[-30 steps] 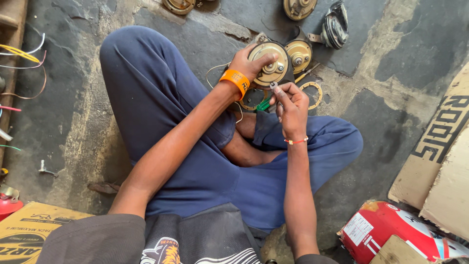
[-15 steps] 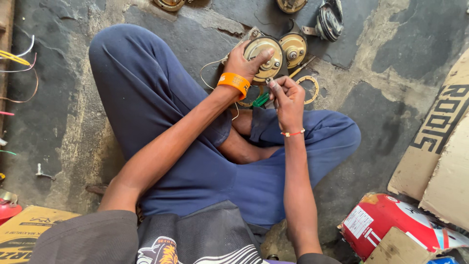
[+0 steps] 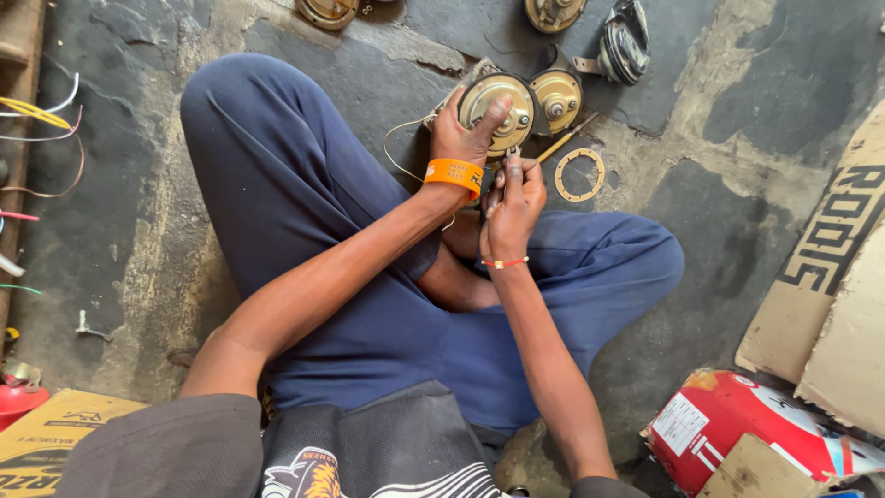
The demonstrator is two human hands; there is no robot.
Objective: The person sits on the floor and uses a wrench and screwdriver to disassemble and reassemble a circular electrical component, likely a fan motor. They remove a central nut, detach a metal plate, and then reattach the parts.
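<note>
Item: horn [image 3: 498, 112], round, brass-coloured disc type, worn and dusty, with a dark rim and small fittings at its centre. It is sitting upright at floor level just beyond the crossed legs, and a second horn [image 3: 556, 99] of the same kind is lying just beside it on the right.

Holding: the left hand [image 3: 466, 138] is gripping the horn from the left, thumb [image 3: 493, 115] pressing across its face and the other fingers wrapping behind the rim. The right hand [image 3: 513, 198] is working just below the horn, fingers pinched together on a small part or tool tip at the lower edge; what exactly it is pinching is too small to tell.

Attached: a thin pale wire [image 3: 398, 148] is looping from the horn's left side towards the knee.

Nearby: a flat ring gasket [image 3: 579, 174] and a slim screwdriver [image 3: 562, 140] are lying on the concrete floor [image 3: 369, 83], near the right hand.

Risks, as judged:
- The small piece is likely sliding out of the pinch and getting lost among floor cracks, since the grip is fingertip only.
- The horn is resting on one-hand support; a hard push from below could be tipping it against its neighbour.
- The loose wire could be snagging on wrist or knee and pulling at its joint.
</note>
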